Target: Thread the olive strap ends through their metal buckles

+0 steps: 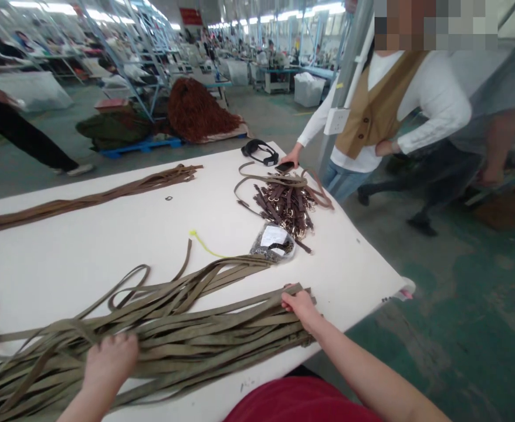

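Note:
Long olive-green straps (187, 340) lie in a loose bundle along the near side of the white table (213, 217). My right hand (300, 306) is closed on strap ends at the bundle's right end, near the table edge. Over the straps further left is my left hand (112, 354), blurred, its fingers curled down at them; whether it grips any is unclear. Behind the bundle lie more olive straps (222, 271) and a thin yellow-green tie (205, 246).
Dark brown straps with metal clasps (286, 205), a clear bag of small parts (274, 243) and a black headset (260, 153) lie farther back. Brown straps (85, 202) cross the far left. A person (372, 117) leans beside a post, one hand at a phone (284, 167).

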The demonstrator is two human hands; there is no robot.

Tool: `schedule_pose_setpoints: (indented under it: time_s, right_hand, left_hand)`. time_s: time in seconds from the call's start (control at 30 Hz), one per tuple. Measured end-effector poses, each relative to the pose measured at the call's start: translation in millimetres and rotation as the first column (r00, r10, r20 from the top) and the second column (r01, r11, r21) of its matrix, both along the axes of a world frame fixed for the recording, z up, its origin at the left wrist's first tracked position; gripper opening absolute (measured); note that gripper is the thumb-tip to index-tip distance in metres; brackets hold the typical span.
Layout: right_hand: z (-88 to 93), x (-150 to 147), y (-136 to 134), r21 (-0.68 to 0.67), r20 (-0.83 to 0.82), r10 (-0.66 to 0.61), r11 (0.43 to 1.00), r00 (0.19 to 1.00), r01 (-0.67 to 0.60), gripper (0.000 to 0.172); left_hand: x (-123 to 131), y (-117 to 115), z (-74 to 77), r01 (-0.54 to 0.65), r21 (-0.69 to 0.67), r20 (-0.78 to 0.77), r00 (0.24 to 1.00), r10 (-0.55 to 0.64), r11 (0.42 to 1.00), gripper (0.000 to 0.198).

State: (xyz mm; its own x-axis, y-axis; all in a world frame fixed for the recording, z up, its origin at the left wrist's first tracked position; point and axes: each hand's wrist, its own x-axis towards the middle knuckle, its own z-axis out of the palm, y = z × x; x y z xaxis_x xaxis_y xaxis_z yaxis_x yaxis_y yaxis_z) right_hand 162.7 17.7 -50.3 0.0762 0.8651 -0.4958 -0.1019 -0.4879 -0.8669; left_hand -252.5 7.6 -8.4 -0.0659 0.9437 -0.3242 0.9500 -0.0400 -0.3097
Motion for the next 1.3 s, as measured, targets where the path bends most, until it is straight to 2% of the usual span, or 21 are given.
schedule_pose_setpoints:
  time_s: [0.07, 0.13, 0.17, 0.23, 0.3, 0.37, 0.43, 0.5, 0.57, 0.6, 0.67, 0.77, 0.87, 0.97, 1.1, 1.13, 1.17, 1.2, 1.23, 1.27, 1.3]
  right_hand:
    - [4.2, -8.9, -1.7, 0.034, 0.062, 0.045, 0.998, 0.997, -0.047, 0.011]
    - [6.8, -18.1, -3.2, 0.036, 0.085, 0.13, 0.99, 0.988, -0.133, 0.011]
    - [7.0, -22.5, -3.7, 0.034, 0.085, 0.174, 0.984, 0.981, -0.177, 0.014]
    - [4.9, -27.9, -3.1, 0.025, 0.077, 0.246, 0.968, 0.966, -0.248, 0.027]
    - [1.4, -25.6, 3.1, 0.032, 0.094, 0.304, 0.951, 0.948, -0.308, 0.04]
    - [-0.8, -13.9, 18.5, 0.104, 0.208, 0.32, 0.932, 0.924, -0.347, 0.043]
    - [-0.7, 4.0, 43.9, 0.175, 0.433, 0.26, 0.915, 0.863, -0.363, 0.037]
    - [0.0, 21.9, 75.7, 0.153, 0.685, 0.181, 0.911, 0.706, -0.382, 0.029]
    - [-0.8, 33.7, 108.0, 0.068, 0.832, 0.186, 0.901, 0.522, -0.429, 0.027]
    - [-2.2, 36.2, 122.7, 0.031, 0.866, 0.203, 0.891, 0.457, -0.454, 0.027]
    - [-6.7, 34.6, 147.3, -0.02, 0.891, 0.235, 0.874, 0.388, -0.485, 0.026]
    - [-15.2, 24.0, 170.2, -0.1, 0.926, 0.268, 0.854, 0.267, -0.51, 0.024]
    - [-21.5, 18.3, 178.1, -0.142, 0.944, 0.278, 0.828, 0.177, -0.543, 0.023]
    - [-23.4, 22.6, 176.0, -0.144, 0.952, 0.275, 0.79, 0.134, -0.596, 0.023]
    - [-19.4, 33.4, 163.4, -0.113, 0.961, 0.244, 0.777, 0.13, -0.62, 0.021]
    - [-16.9, 35.6, 157.7, -0.09, 0.964, 0.225, 0.784, 0.145, -0.615, 0.021]
    - [-13.3, 37.3, 150.4, -0.042, 0.96, 0.199, 0.801, 0.199, -0.597, 0.02]
    - [-8.6, 38.4, 141.5, 0.027, 0.937, 0.175, 0.825, 0.301, -0.564, 0.019]
    - [-2.6, 38.7, 131.0, 0.106, 0.877, 0.16, 0.855, 0.453, -0.508, 0.019]
    - [4.7, 38.0, 118.9, 0.174, 0.756, 0.158, 0.887, 0.635, -0.428, 0.02]
    - [13.2, 36.4, 105.8, 0.213, 0.567, 0.164, 0.918, 0.807, -0.336, 0.022]
  left_hand:
    - [64.3, 7.3, 0.8, 0.165, 0.069, 0.167, 0.97, -0.174, 0.984, 0.039]
    - [139.4, 13.3, -1.5, 0.277, 0.093, 0.481, 0.829, -0.287, 0.956, 0.04]
    - [174.6, 15.0, -3.6, 0.272, 0.101, 0.628, 0.729, -0.273, 0.957, 0.041]
    - [229.2, 16.8, -9.1, 0.173, 0.018, 0.831, 0.545, -0.111, 0.985, 0.045]
    - [256.8, 17.7, -16.3, 0.109, -0.074, 0.899, 0.438, 0.019, 0.991, 0.039]
    - [260.8, 19.0, -24.2, 0.04, -0.136, 0.906, 0.408, 0.108, 0.99, 0.035]
    - [251.9, 20.9, -31.0, -0.042, -0.166, 0.903, 0.394, 0.169, 0.985, 0.033]
    - [241.6, 22.6, -35.5, -0.098, -0.192, 0.907, 0.362, 0.215, 0.976, 0.034]
    - [236.0, 23.1, -38.2, -0.122, -0.224, 0.915, 0.317, 0.251, 0.967, 0.035]
    - [235.3, 22.7, -39.3, -0.126, -0.246, 0.915, 0.296, 0.273, 0.961, 0.036]
    - [236.3, 20.8, -41.8, -0.127, -0.283, 0.919, 0.248, 0.307, 0.951, 0.037]
    - [238.8, 18.4, -45.2, -0.136, -0.329, 0.919, 0.184, 0.35, 0.935, 0.035]
    - [238.8, 20.3, -45.0, -0.153, -0.401, 0.894, 0.149, 0.422, 0.903, 0.031]
    - [239.0, 25.4, -42.2, -0.173, -0.41, 0.889, 0.145, 0.435, 0.896, 0.027]
    - [243.3, 30.3, -38.4, -0.197, -0.417, 0.896, 0.076, 0.438, 0.887, 0.023]
    - [244.7, 31.0, -36.3, -0.206, -0.424, 0.896, 0.049, 0.442, 0.882, 0.024]
    - [246.0, 31.7, -33.3, -0.217, -0.431, 0.894, 0.024, 0.447, 0.876, 0.026]
    - [247.3, 32.4, -29.0, -0.229, -0.439, 0.892, 0.001, 0.451, 0.869, 0.027]
    - [248.7, 33.3, -23.5, -0.24, -0.44, 0.893, -0.022, 0.449, 0.865, 0.029]
    - [250.2, 34.5, -16.9, -0.251, -0.433, 0.899, -0.042, 0.437, 0.866, 0.03]
    - [252.1, 35.8, -9.3, -0.262, -0.419, 0.906, -0.058, 0.419, 0.869, 0.031]
